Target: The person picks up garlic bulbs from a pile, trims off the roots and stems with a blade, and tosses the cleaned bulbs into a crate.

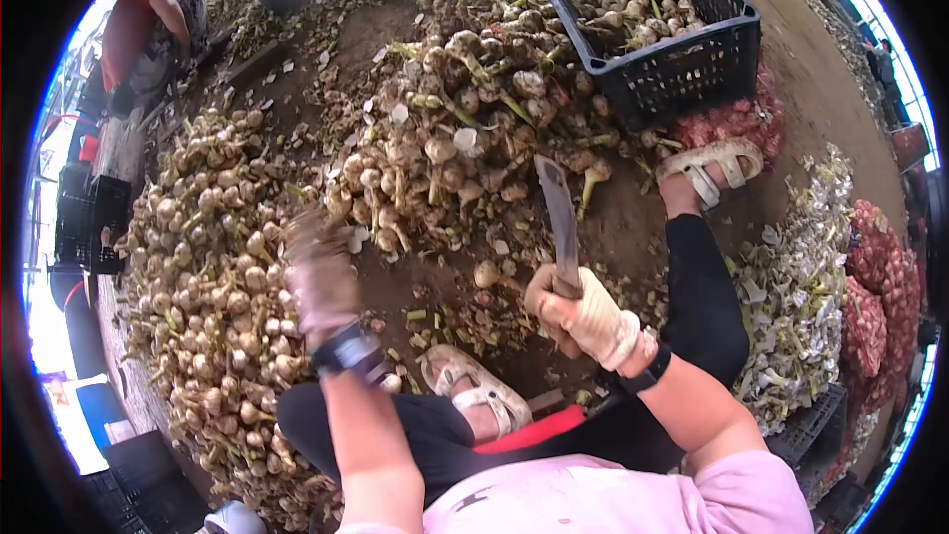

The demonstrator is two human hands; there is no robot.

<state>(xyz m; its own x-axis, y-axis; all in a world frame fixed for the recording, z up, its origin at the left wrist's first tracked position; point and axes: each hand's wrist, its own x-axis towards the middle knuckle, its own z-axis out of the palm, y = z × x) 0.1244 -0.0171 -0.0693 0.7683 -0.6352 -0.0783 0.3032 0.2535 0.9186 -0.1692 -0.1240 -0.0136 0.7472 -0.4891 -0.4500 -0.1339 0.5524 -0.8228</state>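
R fingers [550,303] w/ knife [560,213]

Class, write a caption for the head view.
Right hand gripping a knife, left hand blurred, amid heaped garlic.

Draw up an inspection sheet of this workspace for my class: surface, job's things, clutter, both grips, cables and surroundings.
Surface: brown floor, bare in places, littered elsewhere.
Job's things: knife; a large garlic pile on the left; a garlic heap with stems ahead; a black crate partly filled with garlic.
Clutter: cut stem pieces near the feet; a pile of pale scraps on the right.
Left grip: blurred; cannot tell what it holds, if anything.
Right grip: closed around the knife's handle.
Cables: nothing seen.
Surroundings: another person at upper left; red net bags at far right.
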